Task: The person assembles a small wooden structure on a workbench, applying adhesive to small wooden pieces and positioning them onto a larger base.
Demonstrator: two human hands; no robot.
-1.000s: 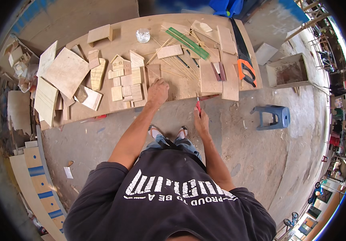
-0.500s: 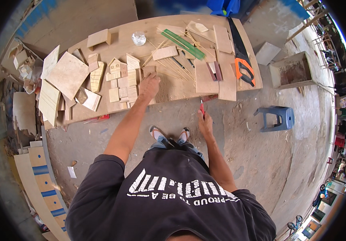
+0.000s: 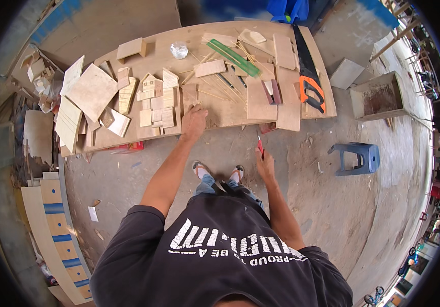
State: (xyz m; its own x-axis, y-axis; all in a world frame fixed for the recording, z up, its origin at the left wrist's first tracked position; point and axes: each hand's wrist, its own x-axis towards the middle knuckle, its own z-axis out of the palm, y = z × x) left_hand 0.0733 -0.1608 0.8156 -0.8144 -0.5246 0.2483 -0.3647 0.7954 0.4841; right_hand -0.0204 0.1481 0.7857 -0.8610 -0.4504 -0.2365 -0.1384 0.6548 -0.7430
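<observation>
Workbench of tan wood (image 3: 224, 114) runs under the left hand (image 3: 194, 122) and ahead of the right hand (image 3: 266, 166), carrying a black-bladed handsaw with orange handle (image 3: 305, 82) forward and right of the right hand, a pale wooden house-shaped block assembly (image 3: 157, 105) just left of the left hand, and a flat translucent green strip (image 3: 232, 57) well beyond it. Left hand is part-curled, fingertips at the near end of a small flat brown wooden rectangle (image 3: 189, 94), can't tell if gripped; right hand is closed round a slim red-handled tool (image 3: 260, 146), tip pointing away from it, short of the bench edge.
</observation>
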